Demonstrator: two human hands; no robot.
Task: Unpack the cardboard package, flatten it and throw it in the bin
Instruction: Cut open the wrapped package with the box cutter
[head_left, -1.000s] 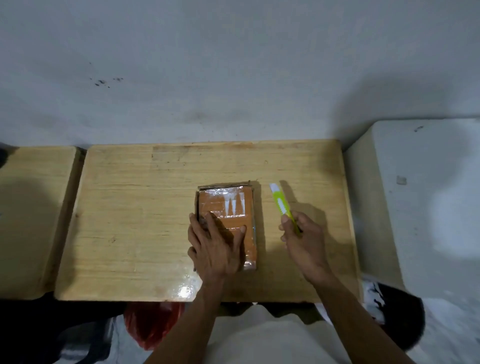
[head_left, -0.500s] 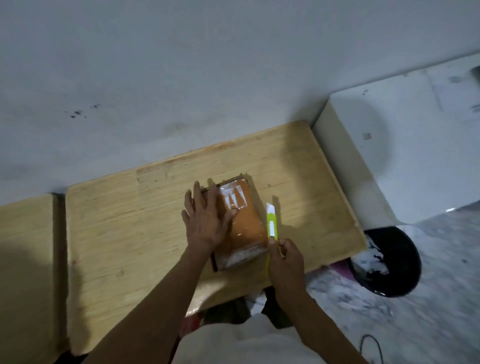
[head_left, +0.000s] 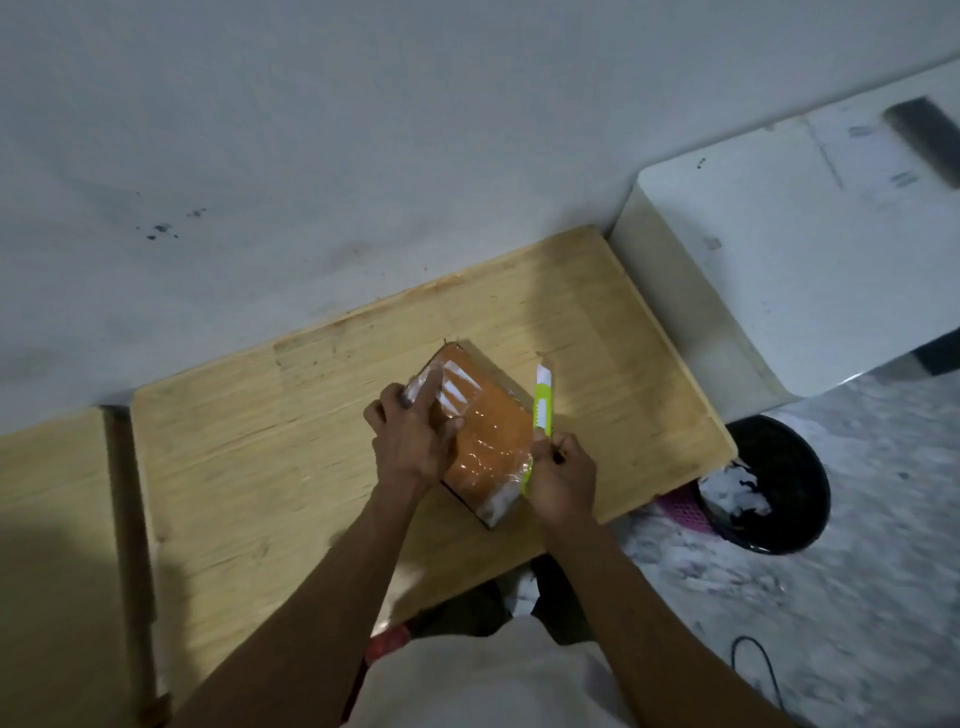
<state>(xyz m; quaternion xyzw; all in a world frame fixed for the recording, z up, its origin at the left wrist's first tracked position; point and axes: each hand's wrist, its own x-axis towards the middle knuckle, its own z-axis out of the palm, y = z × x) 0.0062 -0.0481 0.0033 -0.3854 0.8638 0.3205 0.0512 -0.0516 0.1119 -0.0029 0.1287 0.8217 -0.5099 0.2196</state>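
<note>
Green cutter (head_left: 541, 415) now against package (head_left: 488, 441) (taped)

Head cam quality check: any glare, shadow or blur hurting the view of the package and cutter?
Head view: dim overall; white glare streaks on the clear wrap of the package; heavy shadow over the lower-left corner, off the main table; floor and bin at right look smeared by blur; the cutter reads bright and clear.

Package (head_left: 485, 441) lies askew on table (head_left: 291, 467), wrapped in clear film. Left hand (head_left: 410, 441) grips its left edge, thumb across the top. Right hand (head_left: 563, 478) holds green cutter (head_left: 543, 410) along the package's right edge, white tip pointing away. Black bin (head_left: 795, 467) sits on the floor beside the table's right end, white scraps inside.
</note>
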